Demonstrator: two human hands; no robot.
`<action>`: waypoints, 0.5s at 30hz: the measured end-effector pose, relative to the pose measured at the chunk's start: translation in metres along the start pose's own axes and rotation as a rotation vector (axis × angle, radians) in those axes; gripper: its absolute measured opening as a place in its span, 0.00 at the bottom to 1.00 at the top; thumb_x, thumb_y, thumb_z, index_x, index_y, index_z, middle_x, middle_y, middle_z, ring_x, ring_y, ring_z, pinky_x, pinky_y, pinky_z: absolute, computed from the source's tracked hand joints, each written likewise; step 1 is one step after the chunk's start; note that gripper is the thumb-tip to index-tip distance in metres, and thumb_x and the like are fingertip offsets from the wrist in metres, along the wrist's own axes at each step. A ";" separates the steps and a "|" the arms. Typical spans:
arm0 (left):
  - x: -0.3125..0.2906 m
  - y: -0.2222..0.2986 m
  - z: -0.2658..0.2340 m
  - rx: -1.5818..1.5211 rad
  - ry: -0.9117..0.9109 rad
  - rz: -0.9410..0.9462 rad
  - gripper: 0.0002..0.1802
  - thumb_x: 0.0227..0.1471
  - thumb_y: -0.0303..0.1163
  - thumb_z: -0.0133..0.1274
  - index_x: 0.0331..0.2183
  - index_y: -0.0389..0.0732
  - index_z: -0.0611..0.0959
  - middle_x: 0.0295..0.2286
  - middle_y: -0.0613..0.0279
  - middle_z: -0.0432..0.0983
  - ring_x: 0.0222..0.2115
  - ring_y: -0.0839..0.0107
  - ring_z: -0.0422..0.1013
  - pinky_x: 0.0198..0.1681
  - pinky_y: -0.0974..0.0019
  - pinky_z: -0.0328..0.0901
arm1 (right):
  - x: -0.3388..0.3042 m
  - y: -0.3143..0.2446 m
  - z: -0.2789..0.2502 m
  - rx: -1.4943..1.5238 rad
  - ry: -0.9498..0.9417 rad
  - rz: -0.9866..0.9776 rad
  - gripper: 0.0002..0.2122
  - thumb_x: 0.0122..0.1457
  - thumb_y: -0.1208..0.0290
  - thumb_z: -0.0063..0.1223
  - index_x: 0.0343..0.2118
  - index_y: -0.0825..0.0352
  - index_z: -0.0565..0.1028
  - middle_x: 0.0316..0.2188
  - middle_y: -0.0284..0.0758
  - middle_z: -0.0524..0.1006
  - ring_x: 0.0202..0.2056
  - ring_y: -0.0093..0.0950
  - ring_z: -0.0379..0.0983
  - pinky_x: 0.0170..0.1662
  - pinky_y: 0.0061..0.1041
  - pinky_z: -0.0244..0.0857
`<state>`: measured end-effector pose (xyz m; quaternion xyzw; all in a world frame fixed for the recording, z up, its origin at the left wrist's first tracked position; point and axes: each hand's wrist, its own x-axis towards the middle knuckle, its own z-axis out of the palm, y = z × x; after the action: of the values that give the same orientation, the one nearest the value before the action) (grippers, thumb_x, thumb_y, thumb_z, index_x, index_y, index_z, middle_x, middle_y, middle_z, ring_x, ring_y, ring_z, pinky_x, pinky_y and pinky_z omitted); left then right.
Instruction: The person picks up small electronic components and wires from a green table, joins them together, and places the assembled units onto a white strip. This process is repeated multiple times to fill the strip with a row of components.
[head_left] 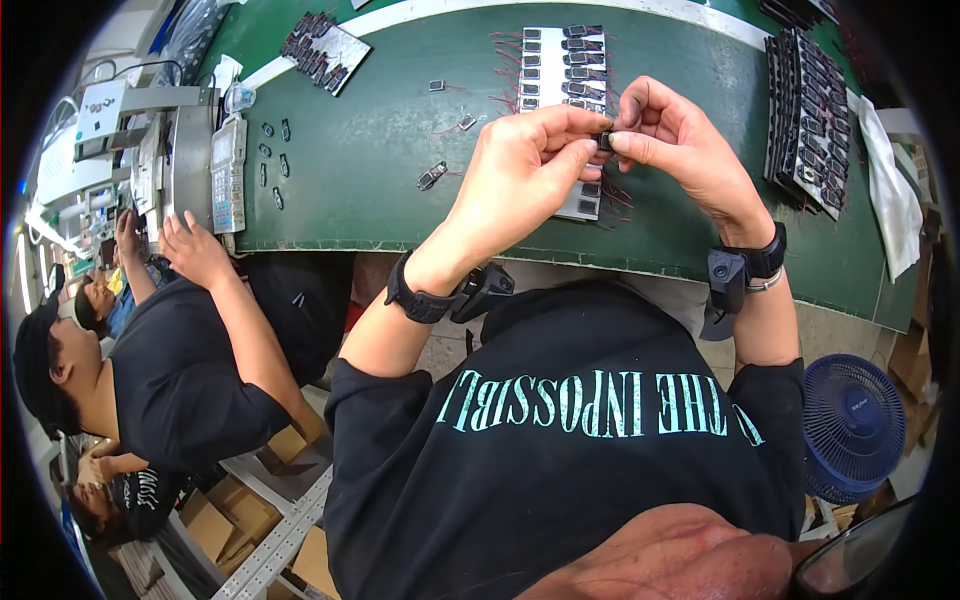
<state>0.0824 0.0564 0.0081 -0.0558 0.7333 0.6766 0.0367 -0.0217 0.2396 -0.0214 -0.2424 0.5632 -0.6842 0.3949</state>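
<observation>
My left hand [535, 165] and my right hand [668, 135] meet above the green work table. Between their fingertips they pinch a small black rectangular part [604, 141], mostly covered by the fingers. Under my hands lies a white board [543, 75] with two rows of similar black parts, thin dark red wires sticking out at the sides. My forearms hide some of the table, and my hands cover part of the board's near half. Left of it lie a few loose parts, among them a black one [432, 176] near my left wrist.
A loaded board [330, 55] lies at the far left, and a stack of loaded boards [808, 125] at the right, beside a white cloth [890, 190]. Several small parts lie near a grey keypad device [229, 175]. A co-worker [190, 370] sits left; a blue fan [853, 425] stands right.
</observation>
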 end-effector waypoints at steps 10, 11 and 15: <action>0.001 -0.006 0.003 0.076 0.092 0.026 0.10 0.56 0.20 0.51 0.40 0.29 0.81 0.35 0.55 0.82 0.36 0.73 0.79 0.38 0.70 0.75 | -0.005 0.007 0.028 -0.697 0.200 -0.338 0.09 0.60 0.77 0.55 0.39 0.69 0.68 0.34 0.31 0.70 0.37 0.23 0.71 0.46 0.22 0.67; 0.001 -0.007 0.002 0.142 0.104 0.044 0.10 0.55 0.21 0.52 0.40 0.29 0.81 0.34 0.55 0.82 0.36 0.73 0.79 0.38 0.70 0.75 | -0.005 0.007 0.031 -0.693 0.199 -0.335 0.09 0.60 0.77 0.55 0.39 0.69 0.68 0.34 0.31 0.70 0.37 0.23 0.71 0.46 0.22 0.67; -0.006 -0.003 -0.001 0.165 0.167 0.081 0.10 0.55 0.23 0.54 0.39 0.30 0.82 0.32 0.57 0.83 0.35 0.74 0.79 0.37 0.71 0.74 | -0.006 0.004 0.035 -0.614 0.270 -0.349 0.10 0.58 0.78 0.55 0.42 0.69 0.70 0.33 0.35 0.72 0.38 0.26 0.72 0.46 0.25 0.67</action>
<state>0.0885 0.0557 0.0055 -0.0789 0.7886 0.6080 -0.0474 0.0102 0.2239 -0.0157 -0.3492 0.7392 -0.5665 0.1036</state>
